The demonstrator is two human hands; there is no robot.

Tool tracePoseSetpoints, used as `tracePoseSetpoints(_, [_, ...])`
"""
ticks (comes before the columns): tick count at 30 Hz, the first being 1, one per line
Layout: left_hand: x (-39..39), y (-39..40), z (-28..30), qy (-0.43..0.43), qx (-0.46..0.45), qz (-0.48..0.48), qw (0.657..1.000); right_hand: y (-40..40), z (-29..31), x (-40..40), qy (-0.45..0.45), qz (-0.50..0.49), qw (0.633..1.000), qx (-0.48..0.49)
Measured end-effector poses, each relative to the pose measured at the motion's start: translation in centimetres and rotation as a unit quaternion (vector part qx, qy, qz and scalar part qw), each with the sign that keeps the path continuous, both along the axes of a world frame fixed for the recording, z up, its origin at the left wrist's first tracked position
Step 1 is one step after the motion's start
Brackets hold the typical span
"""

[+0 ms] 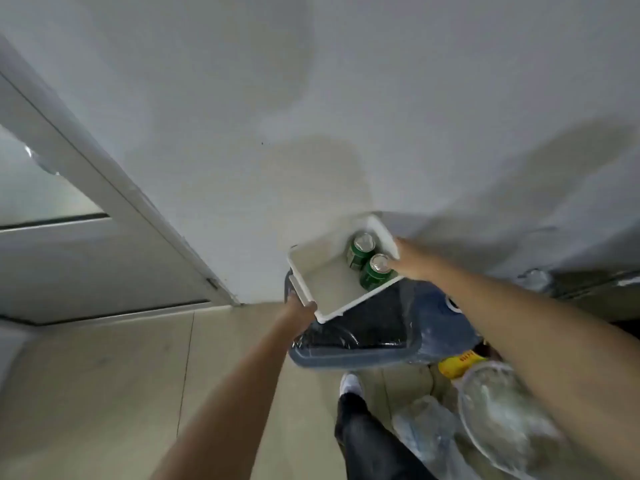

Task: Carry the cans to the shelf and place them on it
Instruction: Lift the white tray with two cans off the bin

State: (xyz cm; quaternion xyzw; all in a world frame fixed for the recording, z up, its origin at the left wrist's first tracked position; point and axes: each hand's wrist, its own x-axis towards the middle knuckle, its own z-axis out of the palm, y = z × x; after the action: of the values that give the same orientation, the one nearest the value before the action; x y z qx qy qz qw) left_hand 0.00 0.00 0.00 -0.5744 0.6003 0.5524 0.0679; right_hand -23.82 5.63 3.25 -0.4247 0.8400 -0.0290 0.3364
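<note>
Two green cans (362, 250) (375, 271) with silver tops stand upright side by side in the right end of a white rectangular bin (320, 271). I carry the bin in the air in front of a white wall. My left hand (300, 308) grips the bin's near left end by its handle. My right hand (410, 259) holds the bin's right end, right beside the nearer can. No shelf shows in this view.
A blue-grey trash bin (360, 344) lined with a black bag sits on the floor directly under the white bin. Clear plastic bags (498, 410) and a yellow package (457, 363) lie at the lower right. A door frame (114, 188) runs along the left. My leg and white shoe (351, 384) stand on beige tiles.
</note>
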Motion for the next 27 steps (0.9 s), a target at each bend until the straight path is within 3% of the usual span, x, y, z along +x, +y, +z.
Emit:
tracePoseSetpoints(5, [-3.6,-1.7,-0.3,-0.016,0.038,0.109,0.993,-4.0,-1.4,-3.4,0.007,-0.062,0.997,0.046])
tracePoseSetpoints(11, [-6.5,-3.5,-1.0,-0.082,0.052,0.2,0.975,-5.4,-4.8,-4.4,-0.055,-0.123,0.989,0.062])
tracePoseSetpoints(16, [-6.7,-3.3,-2.4,-0.137,0.02,0.198,0.97,-6.1,-10.4,-7.1,-0.112,-0.166,0.979,0.023])
tracePoseSetpoints(20, [-6.1,-3.6,-3.9,-0.142,0.063,0.199,0.968,-6.2,-9.4,-7.4,-0.159,-0.235,0.959,0.005])
tracePoseSetpoints(23, [-5.8,-3.6,-4.8,-0.14,0.09,0.204,0.965,-5.8,-9.4,-7.3,-0.177,-0.229,0.957,0.03])
tracePoseSetpoints(27, [-5.4,-3.9,-4.8,-0.132,0.083,0.199,0.968,-4.0,-9.5,-6.7,-0.194,-0.263,0.944,0.049])
